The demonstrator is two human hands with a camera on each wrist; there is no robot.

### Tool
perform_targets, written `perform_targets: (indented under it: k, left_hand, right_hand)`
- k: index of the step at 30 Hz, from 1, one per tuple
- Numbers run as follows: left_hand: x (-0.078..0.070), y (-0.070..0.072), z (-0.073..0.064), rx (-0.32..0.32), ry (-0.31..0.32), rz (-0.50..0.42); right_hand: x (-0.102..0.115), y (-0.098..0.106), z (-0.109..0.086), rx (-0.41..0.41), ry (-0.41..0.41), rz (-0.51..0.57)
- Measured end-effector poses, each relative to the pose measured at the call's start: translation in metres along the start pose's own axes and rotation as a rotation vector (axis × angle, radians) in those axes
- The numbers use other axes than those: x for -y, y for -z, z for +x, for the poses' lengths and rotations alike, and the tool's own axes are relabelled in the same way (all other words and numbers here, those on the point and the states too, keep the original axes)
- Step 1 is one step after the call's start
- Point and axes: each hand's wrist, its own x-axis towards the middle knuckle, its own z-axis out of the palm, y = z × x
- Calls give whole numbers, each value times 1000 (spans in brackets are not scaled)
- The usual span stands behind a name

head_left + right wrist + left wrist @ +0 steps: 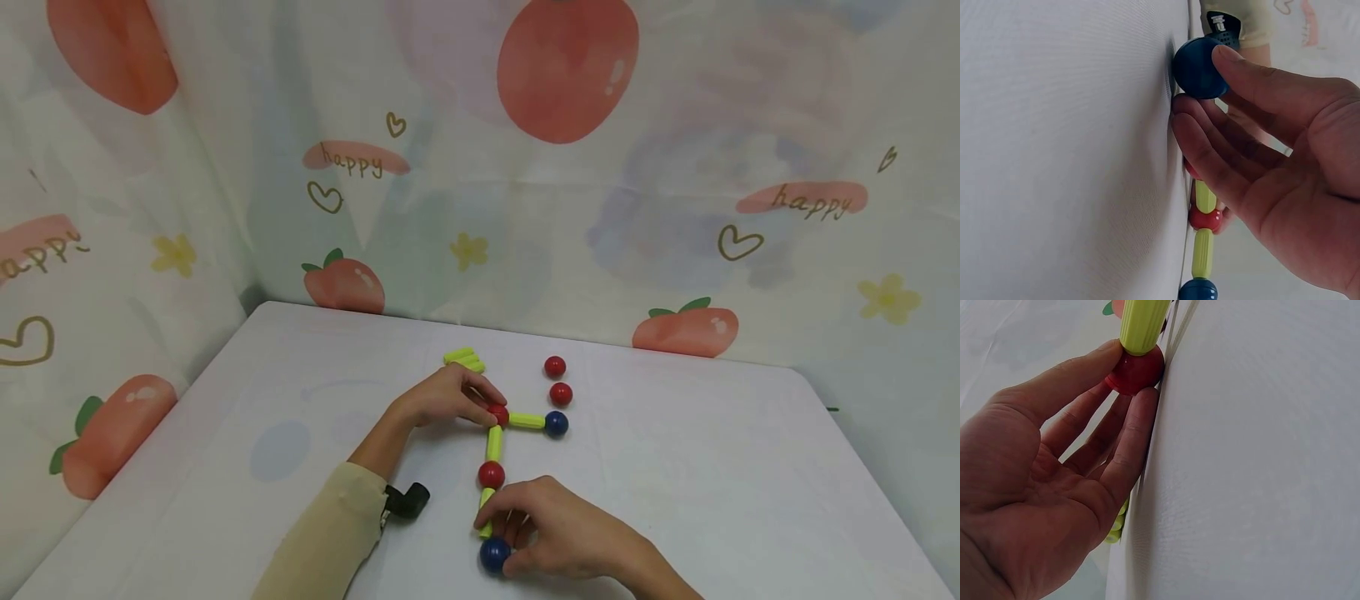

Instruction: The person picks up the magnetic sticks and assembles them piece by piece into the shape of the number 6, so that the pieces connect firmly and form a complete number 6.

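Note:
In the head view, yellow-green rods and balls form an angled chain on the white table. My left hand (450, 395) grips the red ball (1137, 374) at its corner between thumb and fingers. From that ball one rod (527, 422) runs right to a blue ball (556, 424). Another rod (494, 443) leads toward me to a second red ball (491, 475), followed by a further rod (487, 500). At the near end, my right hand (558, 529) holds a blue ball (1199, 69), thumb on its side; its index finger covers part of the near rod.
Several loose yellow-green rods (465, 359) lie together behind my left hand. Two loose red balls (555, 367) sit on the table (697, 467) beyond the right-hand blue ball. A printed curtain (525, 200) stands behind the table's far edge.

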Motion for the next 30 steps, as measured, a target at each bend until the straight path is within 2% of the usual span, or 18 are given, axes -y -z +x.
perform_targets:
  k: [30]
  left_hand:
    - [1, -3, -1, -21, 7, 11]
  right_hand:
    - [3, -10, 4, -79, -11, -70]
